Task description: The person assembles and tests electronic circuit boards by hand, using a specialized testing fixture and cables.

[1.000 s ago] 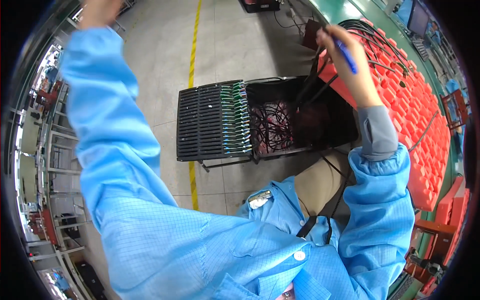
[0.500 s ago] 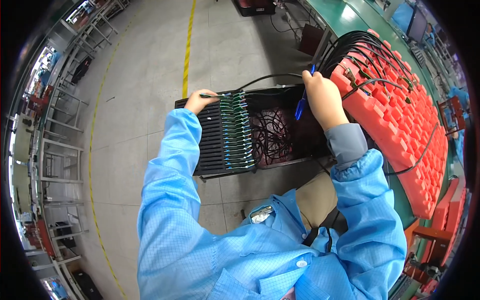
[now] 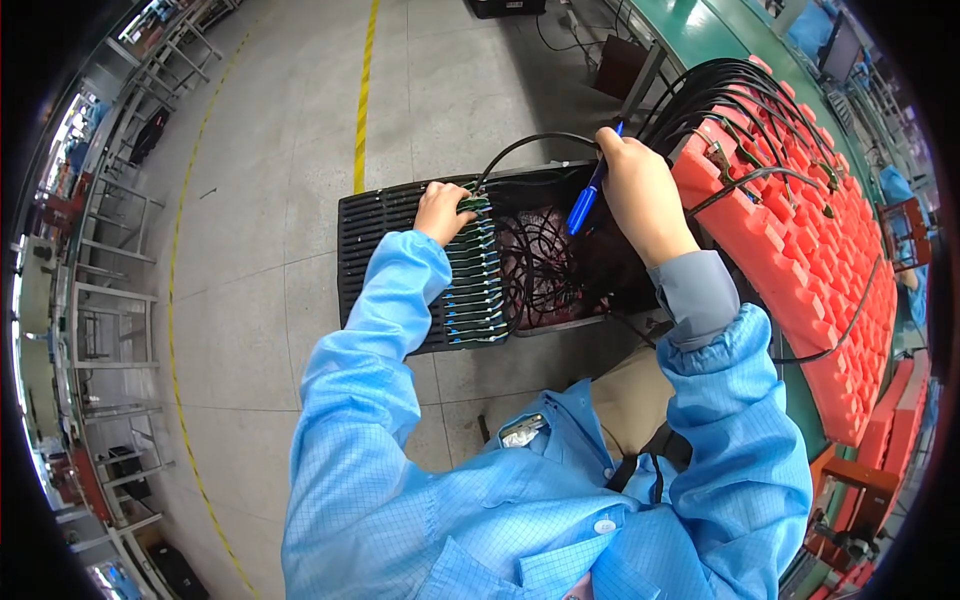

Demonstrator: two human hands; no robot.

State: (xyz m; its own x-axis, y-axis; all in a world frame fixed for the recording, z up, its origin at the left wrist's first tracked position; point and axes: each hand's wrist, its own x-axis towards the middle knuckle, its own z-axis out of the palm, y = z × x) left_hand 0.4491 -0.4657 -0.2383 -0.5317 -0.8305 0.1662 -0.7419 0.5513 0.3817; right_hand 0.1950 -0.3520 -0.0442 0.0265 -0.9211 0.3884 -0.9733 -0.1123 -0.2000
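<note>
Reaches forward with the left hand [image 3: 440, 212] palm-down, fingers bent over green boards [image 3: 474, 270] at the far end of a black rack [image 3: 365, 268]; cannot tell if gripping. Holds a blue pen [image 3: 585, 205] in the fisted right hand [image 3: 640, 190]. Shows a black cable [image 3: 540, 136] arching between, partly hidden by fingers, and indistinct wires [image 3: 540, 265] in a dark bin [image 3: 622, 285].

The bare left hand [image 3: 440, 212] touches thin green circuit boards [image 3: 475, 300] at the far right corner of a black slotted plastic rack [image 3: 360, 260]; more boards line the rack's right edge. The bare right hand [image 3: 640, 190] grips a slim blue pen [image 3: 583, 208], slanted above a black open bin [image 3: 620, 272] of tangled thin black cables [image 3: 540, 258]. A thick black cable [image 3: 530, 139] arcs between the hands. A red knobbly foam tray [image 3: 790, 290] lies along the left edge of a green counter [image 3: 690, 25], black leads [image 3: 722, 85] draped over its far end.
</note>
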